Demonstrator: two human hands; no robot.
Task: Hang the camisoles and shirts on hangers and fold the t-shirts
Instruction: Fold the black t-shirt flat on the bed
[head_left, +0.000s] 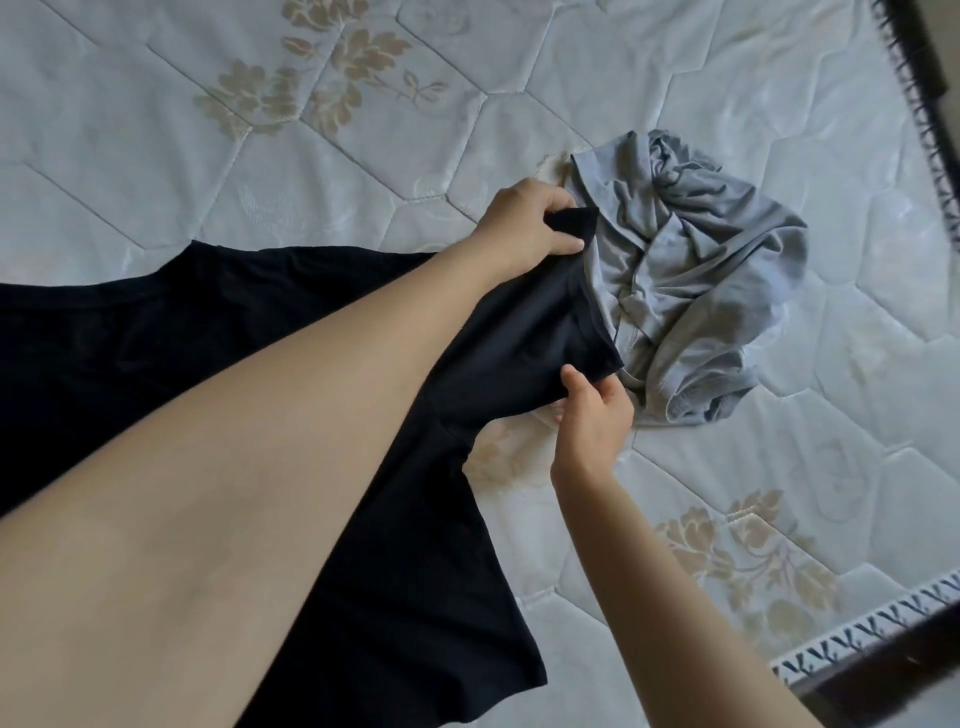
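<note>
A black t-shirt (405, 545) lies spread across the mattress, partly under my left forearm. My left hand (524, 223) grips the far corner of its sleeve, fingers curled round the black cloth. My right hand (592, 415) pinches the near edge of the same sleeve between thumb and fingers. A crumpled grey garment (685, 280) lies in a heap just right of the sleeve, touching it.
The quilted white mattress (260, 130) with beige flower prints fills the view. Its trimmed edge (872, 629) runs along the lower right, and another edge (924, 130) shows at the upper right with a dark frame beyond.
</note>
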